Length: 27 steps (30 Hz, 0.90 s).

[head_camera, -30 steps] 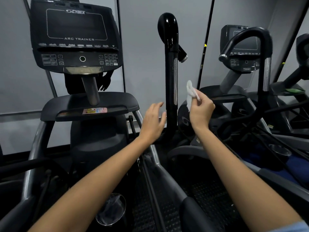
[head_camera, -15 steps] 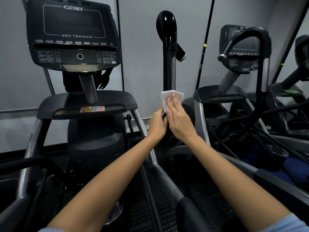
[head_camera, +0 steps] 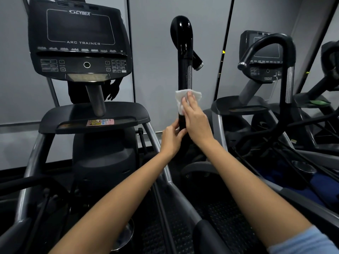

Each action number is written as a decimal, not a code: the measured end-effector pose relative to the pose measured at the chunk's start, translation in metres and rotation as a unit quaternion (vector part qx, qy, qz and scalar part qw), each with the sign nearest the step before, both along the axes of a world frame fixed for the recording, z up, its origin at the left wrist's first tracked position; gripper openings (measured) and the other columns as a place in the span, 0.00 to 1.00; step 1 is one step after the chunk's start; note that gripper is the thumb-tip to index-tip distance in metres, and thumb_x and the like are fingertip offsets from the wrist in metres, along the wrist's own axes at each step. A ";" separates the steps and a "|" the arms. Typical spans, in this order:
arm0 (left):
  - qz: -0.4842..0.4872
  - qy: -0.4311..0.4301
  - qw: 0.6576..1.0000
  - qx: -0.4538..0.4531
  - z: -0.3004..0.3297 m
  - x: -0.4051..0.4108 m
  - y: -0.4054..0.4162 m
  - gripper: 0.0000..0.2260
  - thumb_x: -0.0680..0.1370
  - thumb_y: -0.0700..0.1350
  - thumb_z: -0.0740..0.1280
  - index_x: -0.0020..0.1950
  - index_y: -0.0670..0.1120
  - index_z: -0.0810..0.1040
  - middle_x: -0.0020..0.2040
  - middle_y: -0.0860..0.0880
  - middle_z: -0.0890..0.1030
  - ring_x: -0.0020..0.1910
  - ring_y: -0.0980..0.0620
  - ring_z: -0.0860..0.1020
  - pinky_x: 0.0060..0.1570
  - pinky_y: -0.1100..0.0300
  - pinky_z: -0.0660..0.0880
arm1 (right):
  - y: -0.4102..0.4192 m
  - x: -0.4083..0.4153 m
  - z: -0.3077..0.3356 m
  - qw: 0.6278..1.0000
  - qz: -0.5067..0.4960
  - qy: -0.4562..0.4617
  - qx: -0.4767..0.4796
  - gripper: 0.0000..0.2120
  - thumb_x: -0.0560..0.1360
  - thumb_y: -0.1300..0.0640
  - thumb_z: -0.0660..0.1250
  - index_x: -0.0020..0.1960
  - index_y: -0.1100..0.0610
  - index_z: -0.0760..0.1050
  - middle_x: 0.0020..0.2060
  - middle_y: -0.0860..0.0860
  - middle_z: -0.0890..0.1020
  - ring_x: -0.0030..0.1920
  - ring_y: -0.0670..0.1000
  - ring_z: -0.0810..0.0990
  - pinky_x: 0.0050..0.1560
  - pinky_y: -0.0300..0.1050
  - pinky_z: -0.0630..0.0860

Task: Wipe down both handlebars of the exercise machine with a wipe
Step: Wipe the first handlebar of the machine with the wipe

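Her right hand (head_camera: 195, 119) lies flat, fingers straight and together, pressing the white wipe (head_camera: 185, 99) against the upright black handlebar (head_camera: 184, 57); left hand (head_camera: 171, 137) pinches the bar just below

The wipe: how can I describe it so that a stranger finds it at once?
Right of the Cybex console stands a glossy black handlebar. On its lower shaft, the right hand presses the wipe, the only white thing there.
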<state>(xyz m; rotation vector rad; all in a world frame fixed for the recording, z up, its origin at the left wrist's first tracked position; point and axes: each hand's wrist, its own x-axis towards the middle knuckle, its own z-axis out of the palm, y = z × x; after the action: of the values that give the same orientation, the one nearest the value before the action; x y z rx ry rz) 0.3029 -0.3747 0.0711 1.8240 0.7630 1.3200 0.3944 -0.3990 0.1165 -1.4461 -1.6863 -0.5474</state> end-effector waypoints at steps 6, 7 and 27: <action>-0.005 -0.031 0.998 -0.054 0.000 -0.005 0.005 0.16 0.74 0.37 0.69 0.62 0.40 0.77 0.55 0.45 0.82 0.55 0.52 0.80 0.61 0.54 0.75 | -0.010 0.005 -0.039 0.999 -0.015 -0.036 0.022 0.26 0.70 0.73 0.67 0.67 0.64 0.71 0.69 0.61 0.68 0.66 0.63 0.71 0.54 0.54 0.77; -0.005 -0.033 0.998 -0.058 0.001 -0.005 0.004 0.15 0.74 0.37 0.69 0.60 0.40 0.78 0.53 0.45 0.83 0.54 0.52 0.80 0.60 0.54 0.75 | -0.010 0.005 -0.041 0.998 -0.021 -0.048 0.021 0.26 0.68 0.73 0.69 0.65 0.64 0.72 0.68 0.62 0.69 0.65 0.63 0.72 0.51 0.54 0.78; -0.008 -0.019 0.994 -0.103 0.005 -0.007 0.012 0.19 0.73 0.40 0.71 0.62 0.35 0.75 0.56 0.41 0.80 0.56 0.51 0.78 0.56 0.62 0.74 | 0.012 -0.001 -0.009 0.998 -0.022 -0.017 0.048 0.25 0.73 0.73 0.63 0.69 0.62 0.68 0.72 0.61 0.63 0.70 0.62 0.66 0.62 0.56 0.70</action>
<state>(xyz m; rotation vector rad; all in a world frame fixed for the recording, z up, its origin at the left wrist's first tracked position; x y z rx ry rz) 0.2958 -0.3628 0.0764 1.6339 0.8304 1.2164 0.3930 -0.3875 0.1072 -1.4143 -1.6347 -0.6708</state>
